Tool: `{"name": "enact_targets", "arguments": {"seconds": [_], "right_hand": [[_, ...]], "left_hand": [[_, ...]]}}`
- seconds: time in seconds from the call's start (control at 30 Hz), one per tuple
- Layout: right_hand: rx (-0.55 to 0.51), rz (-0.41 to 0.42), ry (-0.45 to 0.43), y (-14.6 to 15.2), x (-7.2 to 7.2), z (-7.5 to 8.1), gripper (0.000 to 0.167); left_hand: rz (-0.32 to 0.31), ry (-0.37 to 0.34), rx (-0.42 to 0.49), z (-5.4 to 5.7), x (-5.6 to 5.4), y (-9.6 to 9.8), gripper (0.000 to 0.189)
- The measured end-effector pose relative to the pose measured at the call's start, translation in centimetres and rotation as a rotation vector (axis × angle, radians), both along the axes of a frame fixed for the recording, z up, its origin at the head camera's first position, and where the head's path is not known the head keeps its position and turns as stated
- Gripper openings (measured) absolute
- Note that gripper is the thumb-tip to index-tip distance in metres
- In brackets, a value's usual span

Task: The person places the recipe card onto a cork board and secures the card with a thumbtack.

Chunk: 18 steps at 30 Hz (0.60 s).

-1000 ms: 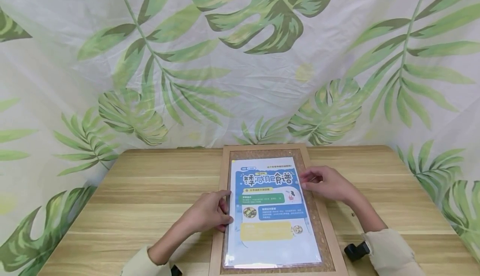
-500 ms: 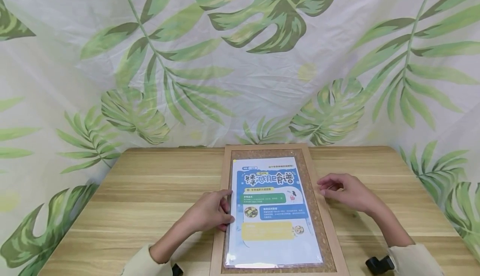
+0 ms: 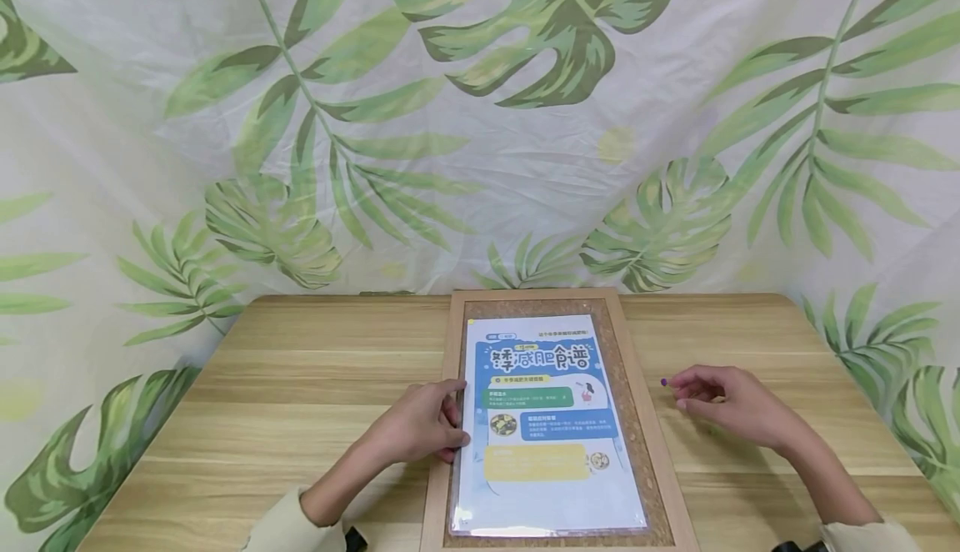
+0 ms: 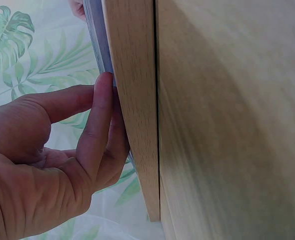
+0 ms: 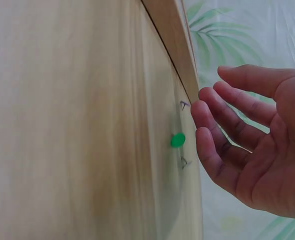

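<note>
A printed poster (image 3: 540,510) in a clear glossy cover lies on a cork board (image 3: 637,444) with a wooden frame. A small yellow dot, perhaps a thumbtack, marks its top left corner. My left hand (image 3: 420,423) rests at the poster's left edge, thumb and index fingertips pressing on it, some fingers partly curled beneath. My right hand (image 3: 731,398) hovers over the table, fingers loosely bent and holding nothing. Close to its fingertips is a purple thumbtack (image 3: 663,382). The right wrist view also shows a green thumbtack (image 5: 178,140) and another tack (image 5: 185,163) beside it.
The board stands on a wood-grain table (image 3: 315,360), its frame (image 3: 660,469) slightly raised above the tabletop. Behind the table hangs a leaf-patterned cloth (image 3: 525,160). Dark wrist devices (image 3: 355,539) show by the sleeves.
My right hand has left the poster's upper right edge, moved right past the frame, and come to the tacks on the table. The left hand stays at the poster's left edge.
</note>
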State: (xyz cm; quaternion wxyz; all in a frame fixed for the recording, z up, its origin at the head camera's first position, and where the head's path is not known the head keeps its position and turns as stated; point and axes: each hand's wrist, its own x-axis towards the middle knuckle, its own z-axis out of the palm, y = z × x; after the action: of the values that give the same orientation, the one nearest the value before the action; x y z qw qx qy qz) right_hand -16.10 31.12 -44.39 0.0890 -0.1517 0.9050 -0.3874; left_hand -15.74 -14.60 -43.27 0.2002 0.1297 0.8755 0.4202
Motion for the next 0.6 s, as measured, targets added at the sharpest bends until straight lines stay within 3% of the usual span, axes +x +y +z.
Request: {"name": "enact_targets", "arguments": {"seconds": [0.33,0.6], "right_hand": [[0.032,-0.006,0.016,1.6,1.2,-0.3,0.027],[0.035,0.058,0.056,2.7,1.6,-0.9,0.015]], "left_hand": [[0.000,0.000,-0.003,0.1,0.0,0.1,0.081],[0.007,0.000,-0.007,-0.1,0.0,0.0,0.081]]}}
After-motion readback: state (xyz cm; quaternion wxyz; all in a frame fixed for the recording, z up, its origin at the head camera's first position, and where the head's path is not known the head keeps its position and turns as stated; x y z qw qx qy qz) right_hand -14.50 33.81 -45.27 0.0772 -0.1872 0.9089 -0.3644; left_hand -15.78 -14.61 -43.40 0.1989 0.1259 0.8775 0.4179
